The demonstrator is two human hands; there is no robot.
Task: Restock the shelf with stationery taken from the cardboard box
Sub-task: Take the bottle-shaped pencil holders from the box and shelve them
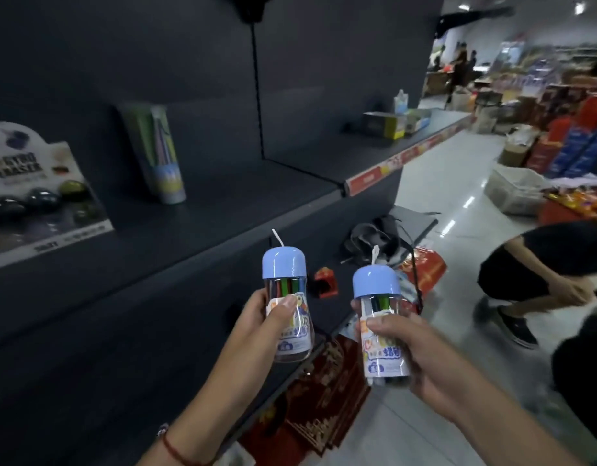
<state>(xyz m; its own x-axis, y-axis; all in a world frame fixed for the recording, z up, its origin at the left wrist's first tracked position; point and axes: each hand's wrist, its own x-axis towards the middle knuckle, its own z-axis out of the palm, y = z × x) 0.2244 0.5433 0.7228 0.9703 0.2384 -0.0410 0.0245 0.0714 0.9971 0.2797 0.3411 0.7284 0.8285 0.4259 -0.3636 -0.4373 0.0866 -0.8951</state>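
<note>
A dark store shelf (196,210) runs across the left and centre of the view. At far left on it sits an eraser display box (38,193), tilted back. Just right of that stands a tall tube of coloured pens (159,156), leaning against the back panel. The shelf to the right of the tube is bare up to a vertical divider.

In the lower centre, the left hand (260,321) holds a clear bottle of markers (287,304) with a blue cap, upright, its fingers curled round the back and the thumb pressed on the label. Beside it, apart, the right hand (408,341) grips a second marker bottle (381,327) the same way, thumb across the front. Both bottles hover in front of the shelf edge, not yet on it.

No cardboard box can be picked out for certain. At far right a crouching person (539,274) is on the shop floor (458,183).

To place these well, it seems best to set each bottle flat on its base beside the tube, label outward, one at a time so neither tips.
</note>
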